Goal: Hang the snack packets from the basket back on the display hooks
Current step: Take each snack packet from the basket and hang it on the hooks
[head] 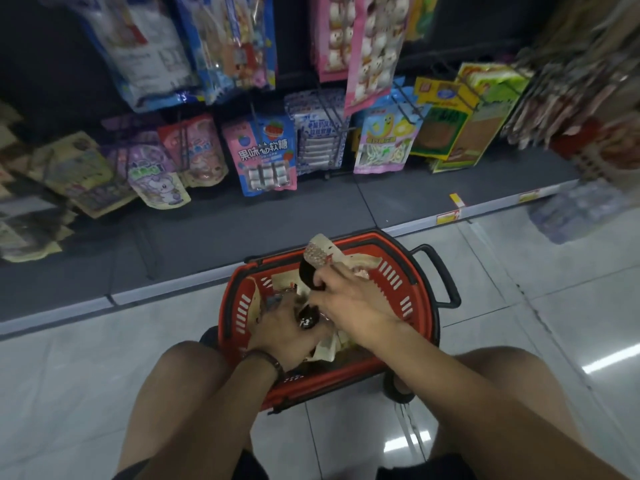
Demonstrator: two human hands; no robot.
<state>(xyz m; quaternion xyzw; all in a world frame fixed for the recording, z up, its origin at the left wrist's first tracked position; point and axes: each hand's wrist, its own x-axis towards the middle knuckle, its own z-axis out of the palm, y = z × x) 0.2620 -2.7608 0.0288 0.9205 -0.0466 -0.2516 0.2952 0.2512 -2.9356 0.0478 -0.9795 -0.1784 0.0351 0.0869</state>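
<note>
At the centre of the frame, low on the tiled floor, the red basket (396, 284) sits before the display. The right hand (349, 299) pinches a dark-and-beige snack packet (316, 263) with curled fingers, raised just over the far rim. The left hand (282, 332) lies among the remaining packets (325, 351), fingers seemingly curled round a dark glossy packet (306, 319). To do this well, lift one packet free, turn its top edge upward, find the hanging hole, and match it to the wire hooks (407, 98) at upper right.
</note>
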